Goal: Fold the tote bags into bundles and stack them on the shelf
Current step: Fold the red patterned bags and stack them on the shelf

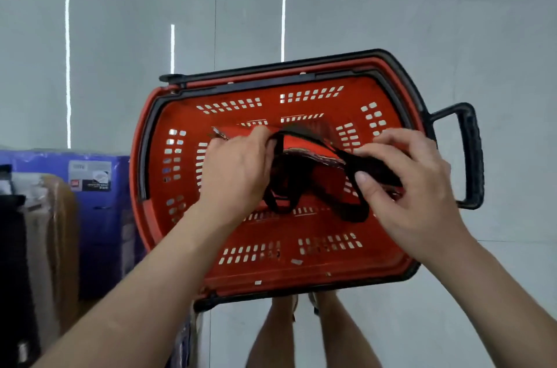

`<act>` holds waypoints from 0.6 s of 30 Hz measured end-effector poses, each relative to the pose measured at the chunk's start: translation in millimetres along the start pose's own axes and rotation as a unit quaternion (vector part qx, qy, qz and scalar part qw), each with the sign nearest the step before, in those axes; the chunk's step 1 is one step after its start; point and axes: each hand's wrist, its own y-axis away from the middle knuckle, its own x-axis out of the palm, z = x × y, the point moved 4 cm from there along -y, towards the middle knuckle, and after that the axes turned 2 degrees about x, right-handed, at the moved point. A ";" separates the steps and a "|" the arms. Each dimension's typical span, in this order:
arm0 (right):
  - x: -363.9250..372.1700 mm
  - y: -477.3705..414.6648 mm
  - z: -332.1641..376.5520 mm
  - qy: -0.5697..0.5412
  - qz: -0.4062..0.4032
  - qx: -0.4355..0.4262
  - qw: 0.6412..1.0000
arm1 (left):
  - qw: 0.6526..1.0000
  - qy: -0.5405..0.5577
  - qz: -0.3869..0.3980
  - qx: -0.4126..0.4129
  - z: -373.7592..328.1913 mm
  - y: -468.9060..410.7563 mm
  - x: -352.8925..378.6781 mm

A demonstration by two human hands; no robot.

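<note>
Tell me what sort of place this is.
Likely a shop or its stockroom: there is a red plastic shopping basket, a glossy grey tiled floor, and purple boxed goods beside plastic-wrapped packages stacked at the left.

A shop: red perforated plastic shopping basket with black rim right beneath the grip; plastic-wrapped purple boxes of goods well left of it; glossy grey floor tiles beyond.
</note>
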 end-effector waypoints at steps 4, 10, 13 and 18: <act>-42.0 6.2 5.5 -0.034 -0.063 0.127 0.989 | 0.997 0.004 -0.067 -0.049 -9.6 -3.8 -86.0; -95.9 7.6 49.3 -0.297 0.030 0.230 0.926 | 0.972 0.188 -0.100 -0.096 -41.9 -0.1 -210.9; -124.3 0.0 78.2 -0.349 0.109 0.242 0.898 | 0.945 0.286 -0.116 -0.111 -50.0 7.4 -267.3; -125.7 15.4 103.8 -0.396 0.259 0.325 0.819 | 0.866 0.444 -0.159 -0.164 -58.0 33.9 -340.0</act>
